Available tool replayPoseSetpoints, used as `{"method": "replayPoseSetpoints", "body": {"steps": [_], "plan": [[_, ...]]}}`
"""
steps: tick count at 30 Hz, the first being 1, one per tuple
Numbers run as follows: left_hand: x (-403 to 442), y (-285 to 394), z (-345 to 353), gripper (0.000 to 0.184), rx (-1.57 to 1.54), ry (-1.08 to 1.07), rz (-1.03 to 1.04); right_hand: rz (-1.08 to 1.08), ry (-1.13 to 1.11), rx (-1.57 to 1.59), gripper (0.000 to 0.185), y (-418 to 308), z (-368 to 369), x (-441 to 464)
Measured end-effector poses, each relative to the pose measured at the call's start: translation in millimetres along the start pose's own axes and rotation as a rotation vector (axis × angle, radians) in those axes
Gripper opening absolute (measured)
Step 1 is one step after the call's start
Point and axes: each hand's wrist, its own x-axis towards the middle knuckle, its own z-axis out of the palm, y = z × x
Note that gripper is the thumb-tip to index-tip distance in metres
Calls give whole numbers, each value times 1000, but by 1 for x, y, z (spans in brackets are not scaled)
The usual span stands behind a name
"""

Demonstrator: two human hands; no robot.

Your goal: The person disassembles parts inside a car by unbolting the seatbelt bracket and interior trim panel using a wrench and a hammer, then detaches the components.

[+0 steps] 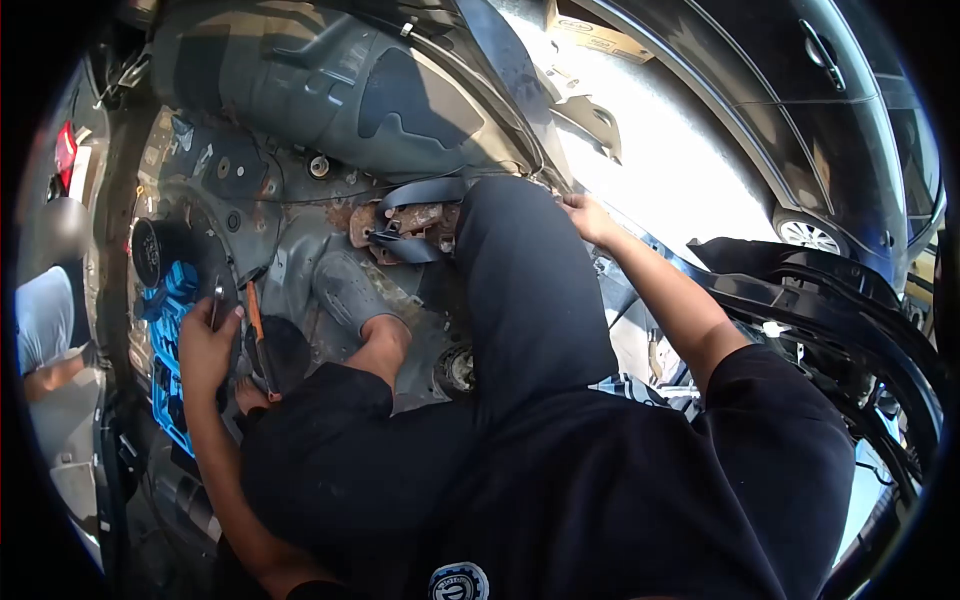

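My left hand is raised over the left side of the car floor. Its thumb and fingers pinch a thin, shiny metal tool whose exact kind is unclear. Close beside it is a tool with an orange handle. Just under the hand sits an open blue tool case with blue pieces in it. My right hand is beyond my right knee, fingers curled at the edge of the door opening. Part of those fingers is hidden.
A grey seat belt lies over rusty brackets ahead of my legs. A black round part stands at the left. The open door frame is at my right, and a dark car stands outside. Another person's arm shows far left.
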Motion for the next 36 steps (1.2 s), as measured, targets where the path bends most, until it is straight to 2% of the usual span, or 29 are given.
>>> {"method": "replayPoseSetpoints", "body": {"steps": [2,3,5,6,7,11,12,15,16,17,19,21,23,24,26,29,32,35,36], "plan": [[3,-24,39,30,23,-115,-108,-227,-162,-213,43,16,10,5],[3,-38,59,31,3,-143,-105,-398,-274,-349,48,60,27,45],[-4,-22,82,34,27,-223,-127,-680,-399,-583,47,67,48,67],[-7,-43,99,36,-15,-255,-122,-496,-369,-563,46,60,66,77],[-15,-31,104,36,-40,-319,-141,-313,-342,-543,45,49,82,81],[-46,4,93,37,-144,-463,-214,-427,-184,-678,43,24,110,82],[-52,11,90,39,-140,-394,-161,-446,-148,-701,43,31,118,94],[-83,57,77,42,-250,-221,-232,-390,113,-557,43,-1,113,93],[-92,61,75,43,-235,-186,-241,-404,105,-596,43,1,114,106],[-103,50,83,46,-285,-142,-27,-418,92,-628,42,4,116,118],[-123,41,93,48,-353,-88,-3,-467,-47,-640,41,-8,125,116],[-128,35,99,47,-297,-104,63,-410,-22,-519,47,-23,137,110],[-117,35,102,45,-278,-117,30,-307,39,-484,57,-27,154,126],[-115,31,104,44,-258,-128,-13,-273,47,-511,70,-27,161,137],[-108,5,107,46,-216,-62,-10,-304,55,-510,75,-42,163,141],[-112,-3,101,46,-285,-140,-39,-309,136,-510,79,-52,163,154],[-119,-3,100,46,-261,-150,-4,-285,114,-593,84,-63,165,157],[-127,-10,99,47,-327,-146,-78,-272,76,-569,76,-61,168,158],[-129,-15,100,47,-350,-139,-50,-226,7,-498,58,-51,172,178]]}}
